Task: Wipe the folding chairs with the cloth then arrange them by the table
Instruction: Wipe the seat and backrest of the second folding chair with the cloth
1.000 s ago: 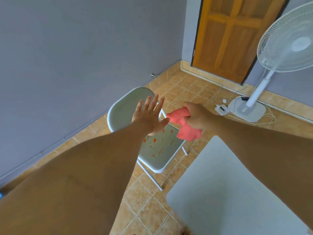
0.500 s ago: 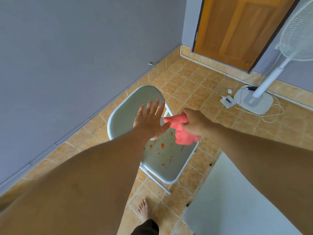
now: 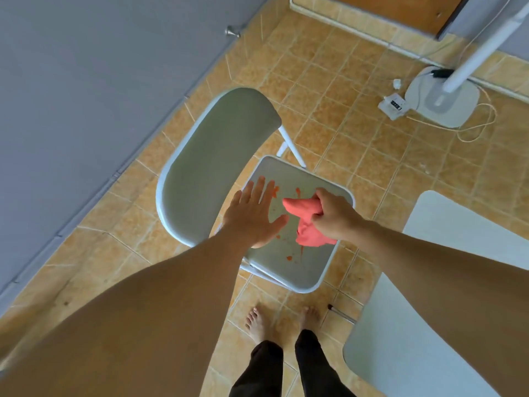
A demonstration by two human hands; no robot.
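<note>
A white folding chair [image 3: 217, 156] stands unfolded on the tiled floor, its backrest toward the grey wall. Red-orange spots mark its grey seat [image 3: 294, 265]. My left hand [image 3: 252, 216] is flat with fingers spread, over the seat's left edge near the backrest; whether it touches the chair I cannot tell. My right hand [image 3: 335, 216] is closed on a bunched pink-red cloth [image 3: 303, 222], which hangs over the middle of the seat. A white table [image 3: 423, 333] lies at the lower right, partly hidden by my right forearm.
A white pedestal fan base [image 3: 443, 101] with a loose cable and a power strip [image 3: 393, 106] sits on the floor at the upper right. A wooden door [image 3: 400, 12] is behind it. A doorstop [image 3: 232, 31] sticks out of the wall. My bare feet [image 3: 283, 322] stand before the chair.
The camera has tilted down and come closer over the chair. Both hands have dropped lower over the seat, the cloth with the right hand.
</note>
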